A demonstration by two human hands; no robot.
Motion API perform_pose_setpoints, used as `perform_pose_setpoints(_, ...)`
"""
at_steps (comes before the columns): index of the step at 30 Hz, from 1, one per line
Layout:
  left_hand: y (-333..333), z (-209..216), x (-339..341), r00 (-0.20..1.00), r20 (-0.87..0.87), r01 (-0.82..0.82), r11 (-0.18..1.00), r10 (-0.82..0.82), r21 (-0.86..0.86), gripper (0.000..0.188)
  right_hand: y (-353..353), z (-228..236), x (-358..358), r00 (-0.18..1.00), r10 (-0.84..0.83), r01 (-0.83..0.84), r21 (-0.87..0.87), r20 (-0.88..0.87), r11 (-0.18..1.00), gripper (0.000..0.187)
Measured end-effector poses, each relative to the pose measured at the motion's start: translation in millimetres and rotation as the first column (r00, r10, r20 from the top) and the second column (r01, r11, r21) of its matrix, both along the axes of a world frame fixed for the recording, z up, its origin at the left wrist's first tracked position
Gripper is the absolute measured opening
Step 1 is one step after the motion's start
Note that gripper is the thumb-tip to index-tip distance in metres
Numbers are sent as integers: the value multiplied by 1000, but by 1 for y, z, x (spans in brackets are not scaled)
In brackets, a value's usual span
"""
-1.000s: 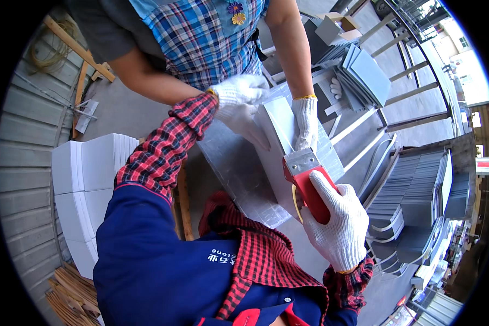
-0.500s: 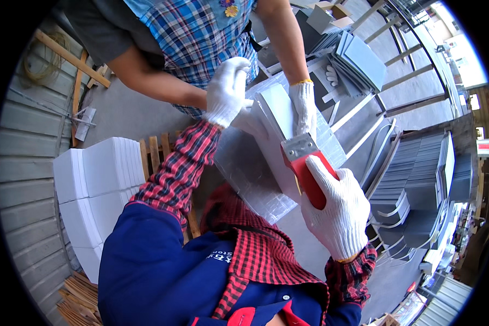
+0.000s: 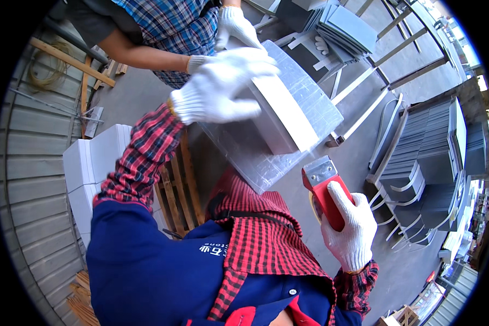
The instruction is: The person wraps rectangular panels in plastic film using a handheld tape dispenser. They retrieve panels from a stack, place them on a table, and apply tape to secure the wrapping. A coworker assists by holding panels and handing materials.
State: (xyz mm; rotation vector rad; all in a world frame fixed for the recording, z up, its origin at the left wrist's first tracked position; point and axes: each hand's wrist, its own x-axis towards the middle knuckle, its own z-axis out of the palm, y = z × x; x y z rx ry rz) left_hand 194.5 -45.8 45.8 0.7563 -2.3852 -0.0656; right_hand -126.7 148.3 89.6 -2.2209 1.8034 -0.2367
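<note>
a worker's right hand (image 3: pixel 350 228) clenches its grip around a red tape dispenser (image 3: pixel 334 209), whose toothed metal blade (image 3: pixel 320 171) could snag knit cotton if swung close; a co-worker's hand (image 3: pixel 236 26) is near the worktop's (image 3: pixel 318 106) far corner. the slick film wrapping might let the smooth, sharp-edged white block (image 3: pixel 288 114) slide under an uneven push; its end lies near the edge between right and near corners. the left hand (image 3: pixel 220 89), blurred, has loosely spread fingers over the block; contact cannot be told.

the right hand (image 3: pixel 351 231) grips a red metal-tipped tool (image 3: pixel 330 202); the left hand (image 3: pixel 221 88), blurred, seems spread by a white block (image 3: pixel 288 113) on a shiny table (image 3: pixel 318 103), near a co-worker's hand (image 3: pixel 236 27).
</note>
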Motion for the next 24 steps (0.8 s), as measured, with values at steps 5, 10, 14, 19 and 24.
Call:
perform_pose_setpoints(5, 10, -17, -73, 875, 451, 148, 984, -178, 102, 79, 17, -15, -27, 996, 32, -29, -44, 87, 999, 60)
perform_pose_setpoints(10, -13, -65, -85, 876, 413, 232, 968, -250, 94, 81, 34, -36, -29, 991, 0, 14, -106, 136, 994, 62)
perform_pose_setpoints(14, -10, -61, -81, 892, 354, 268, 959, -282, 88, 86, 39, -47, -27, 992, 0, 16, -136, 123, 991, 65)
perform_pose_setpoints(19, 4, -36, -87, 874, 430, 178, 972, -228, 153, 84, 31, -63, -18, 997, -41, 46, -77, 67, 996, 63)
perform_pose_setpoints(24, 40, -40, -90, 944, 319, -22, 949, -84, 315, 87, 27, -76, -18, 999, 2, 1, -82, 44, 997, 61)
